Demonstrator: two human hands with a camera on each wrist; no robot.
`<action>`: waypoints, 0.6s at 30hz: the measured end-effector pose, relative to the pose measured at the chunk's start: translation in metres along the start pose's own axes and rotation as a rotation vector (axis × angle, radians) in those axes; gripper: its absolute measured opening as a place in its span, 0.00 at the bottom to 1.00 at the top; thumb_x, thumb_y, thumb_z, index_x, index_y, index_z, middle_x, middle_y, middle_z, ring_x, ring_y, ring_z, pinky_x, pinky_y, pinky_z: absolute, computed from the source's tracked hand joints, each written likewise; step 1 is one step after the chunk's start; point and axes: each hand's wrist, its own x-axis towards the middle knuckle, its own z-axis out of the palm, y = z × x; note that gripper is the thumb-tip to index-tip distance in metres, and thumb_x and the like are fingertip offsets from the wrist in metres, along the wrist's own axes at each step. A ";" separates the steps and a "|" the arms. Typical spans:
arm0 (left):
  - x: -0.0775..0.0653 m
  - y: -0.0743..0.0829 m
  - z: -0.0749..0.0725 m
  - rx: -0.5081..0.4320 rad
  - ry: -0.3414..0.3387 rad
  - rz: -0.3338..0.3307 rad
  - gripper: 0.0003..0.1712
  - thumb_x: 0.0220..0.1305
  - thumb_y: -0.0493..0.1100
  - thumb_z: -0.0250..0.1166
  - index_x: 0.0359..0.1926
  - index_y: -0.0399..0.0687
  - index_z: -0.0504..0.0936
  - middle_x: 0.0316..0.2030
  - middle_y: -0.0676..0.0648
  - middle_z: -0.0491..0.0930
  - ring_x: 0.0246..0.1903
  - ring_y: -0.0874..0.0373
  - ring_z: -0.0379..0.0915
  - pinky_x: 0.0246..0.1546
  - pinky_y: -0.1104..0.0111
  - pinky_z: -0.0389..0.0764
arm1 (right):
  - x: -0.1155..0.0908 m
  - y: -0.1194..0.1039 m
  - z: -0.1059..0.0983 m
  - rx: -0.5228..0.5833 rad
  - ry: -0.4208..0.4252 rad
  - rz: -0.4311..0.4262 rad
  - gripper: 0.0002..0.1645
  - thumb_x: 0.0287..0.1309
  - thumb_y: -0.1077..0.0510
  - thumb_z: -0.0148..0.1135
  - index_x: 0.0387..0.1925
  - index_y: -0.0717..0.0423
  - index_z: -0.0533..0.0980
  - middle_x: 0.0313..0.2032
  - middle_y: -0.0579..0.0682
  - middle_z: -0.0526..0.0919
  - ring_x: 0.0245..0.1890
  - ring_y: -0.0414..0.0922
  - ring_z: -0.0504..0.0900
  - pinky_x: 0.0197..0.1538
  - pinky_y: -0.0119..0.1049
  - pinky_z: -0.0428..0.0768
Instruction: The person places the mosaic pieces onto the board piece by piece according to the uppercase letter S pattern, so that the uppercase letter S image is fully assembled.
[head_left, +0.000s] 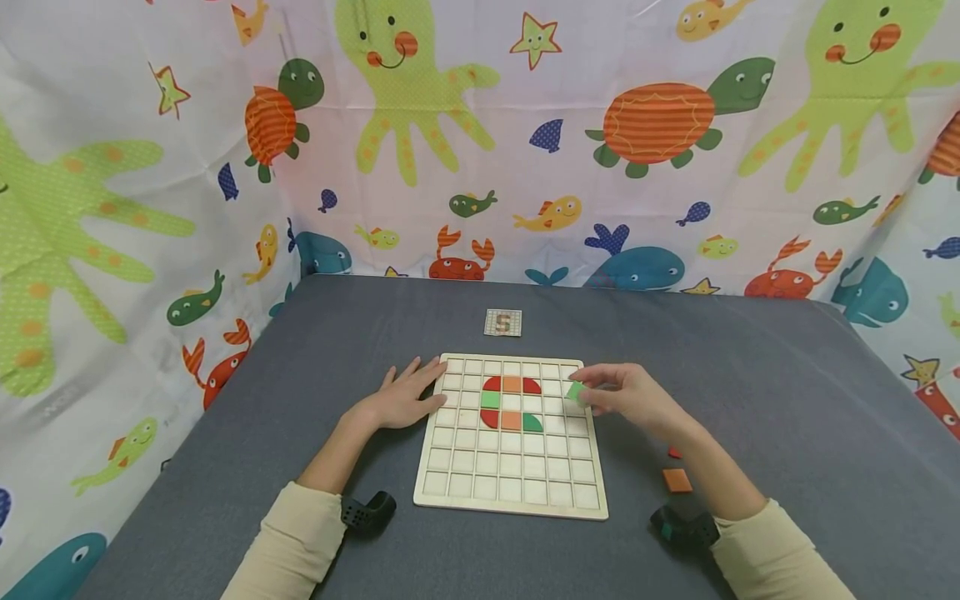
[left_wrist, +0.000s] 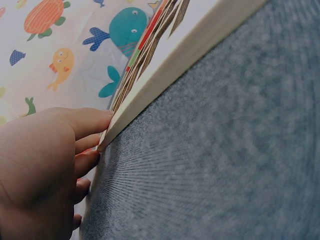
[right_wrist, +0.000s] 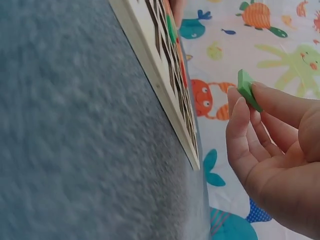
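A pale wooden grid board (head_left: 517, 486) lies on the dark grey table. Near its upper middle sit several coloured tiles: red rounded ones, orange squares (head_left: 512, 384), a light green square (head_left: 490, 400) and a dark green rounded one (head_left: 532, 423). My left hand (head_left: 401, 400) rests at the board's left side, fingers extended, with thumb and fingertips touching the edge. Over the upper right edge, my right hand (head_left: 633, 398) pinches a light green tile (right_wrist: 246, 90) between thumb and fingers, held above the board's surface in the right wrist view.
A small card (head_left: 503, 322) with a printed grid pattern lies beyond the board. Right of the board, an orange square tile (head_left: 677, 480) and a partly covered red tile (head_left: 674, 452) lie beside the right forearm. A cloth with sea animals (head_left: 480, 167) hangs around the table.
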 end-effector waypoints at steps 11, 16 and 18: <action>-0.001 0.001 -0.002 -0.004 -0.009 0.001 0.36 0.72 0.51 0.51 0.74 0.41 0.52 0.73 0.40 0.46 0.71 0.39 0.33 0.64 0.40 0.32 | 0.002 -0.002 0.015 -0.056 -0.057 -0.002 0.21 0.60 0.57 0.64 0.54 0.62 0.78 0.43 0.55 0.78 0.36 0.49 0.77 0.38 0.42 0.80; 0.000 0.000 -0.002 0.007 -0.010 -0.004 0.36 0.72 0.51 0.51 0.74 0.42 0.51 0.73 0.41 0.46 0.71 0.40 0.33 0.64 0.40 0.32 | 0.001 -0.004 0.021 -0.061 -0.089 0.002 0.20 0.59 0.58 0.65 0.52 0.60 0.79 0.40 0.53 0.77 0.35 0.48 0.75 0.37 0.42 0.80; 0.000 0.000 -0.001 0.006 -0.013 -0.005 0.36 0.72 0.51 0.51 0.74 0.42 0.51 0.73 0.41 0.46 0.71 0.40 0.32 0.64 0.40 0.31 | 0.001 -0.002 0.023 -0.054 -0.119 -0.009 0.20 0.59 0.59 0.65 0.53 0.61 0.78 0.38 0.54 0.77 0.34 0.49 0.77 0.36 0.41 0.80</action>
